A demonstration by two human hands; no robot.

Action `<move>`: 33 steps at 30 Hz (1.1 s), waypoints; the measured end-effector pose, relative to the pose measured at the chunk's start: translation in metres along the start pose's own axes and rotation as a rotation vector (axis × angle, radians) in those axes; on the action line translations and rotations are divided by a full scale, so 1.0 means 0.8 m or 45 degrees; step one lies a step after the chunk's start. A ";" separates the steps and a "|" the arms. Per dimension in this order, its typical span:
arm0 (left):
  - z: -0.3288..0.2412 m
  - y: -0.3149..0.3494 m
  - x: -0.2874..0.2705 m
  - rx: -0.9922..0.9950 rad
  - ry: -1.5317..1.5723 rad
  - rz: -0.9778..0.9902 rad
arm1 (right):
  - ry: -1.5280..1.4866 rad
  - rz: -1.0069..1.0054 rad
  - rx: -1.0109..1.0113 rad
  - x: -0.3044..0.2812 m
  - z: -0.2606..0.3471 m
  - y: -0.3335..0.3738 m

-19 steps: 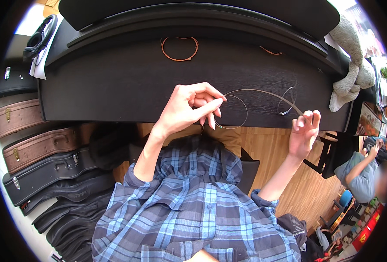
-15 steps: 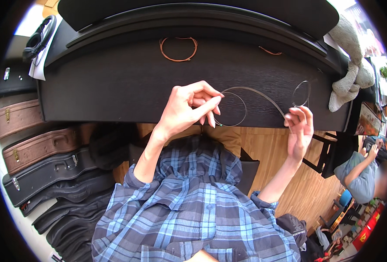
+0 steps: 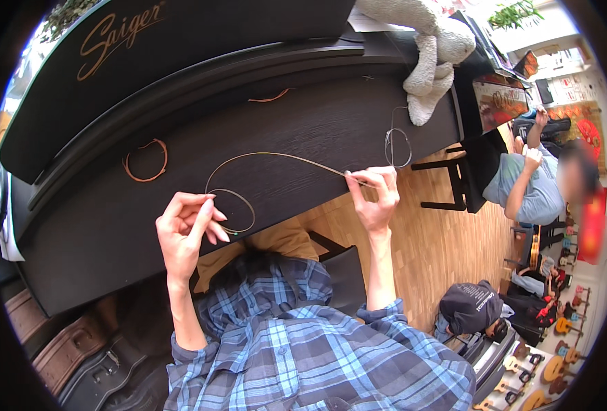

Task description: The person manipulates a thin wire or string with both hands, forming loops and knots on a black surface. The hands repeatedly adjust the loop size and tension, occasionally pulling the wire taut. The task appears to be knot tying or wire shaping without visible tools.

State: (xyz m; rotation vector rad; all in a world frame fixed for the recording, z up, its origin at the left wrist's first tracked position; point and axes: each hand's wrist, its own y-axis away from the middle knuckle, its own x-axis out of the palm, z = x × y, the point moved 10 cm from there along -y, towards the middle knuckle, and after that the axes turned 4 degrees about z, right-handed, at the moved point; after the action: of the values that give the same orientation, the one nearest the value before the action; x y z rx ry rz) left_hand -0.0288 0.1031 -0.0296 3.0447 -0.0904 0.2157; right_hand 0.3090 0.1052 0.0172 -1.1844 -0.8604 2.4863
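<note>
A thin metal guitar string arches between my two hands above a closed black piano lid. My left hand pinches it with thumb and fingers; a loop hangs there, with a tiny green end at its bottom. Thumb and fingertips of my right hand are closed on the string farther along. Beyond that hand a smaller loop of thin wire shows, seemingly the string's other end. A copper-coloured coiled string lies on the lid to the left, and a short copper-coloured strand lies farther back.
A grey plush toy sits at the lid's far right end. Instrument cases stand at lower left. To the right are a black bench, a seated person and another person in dark clothing. Small guitars hang at far right.
The view has turned to the right, so the lid now slants. My hands have spread slightly apart, both still holding the string, and its arch is wider.
</note>
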 end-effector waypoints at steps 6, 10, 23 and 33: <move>0.001 0.003 -0.002 -0.028 -0.025 -0.006 | 0.089 -0.184 0.518 -0.047 -0.098 0.043; -0.003 0.002 -0.006 0.015 -0.005 -0.030 | -0.348 -0.168 0.521 -0.038 -0.117 0.042; -0.013 0.015 -0.031 0.238 0.112 -0.219 | 0.062 0.151 0.219 -0.066 -0.065 -0.009; -0.044 0.068 -0.130 0.440 -0.064 -0.377 | 0.201 0.160 0.136 -0.055 -0.089 -0.083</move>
State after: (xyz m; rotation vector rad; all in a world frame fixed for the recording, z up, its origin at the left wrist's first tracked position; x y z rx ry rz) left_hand -0.1399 0.0580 -0.0054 3.3466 0.4368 0.1453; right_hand 0.3906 0.1664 0.0499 -1.4140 -0.6219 2.4595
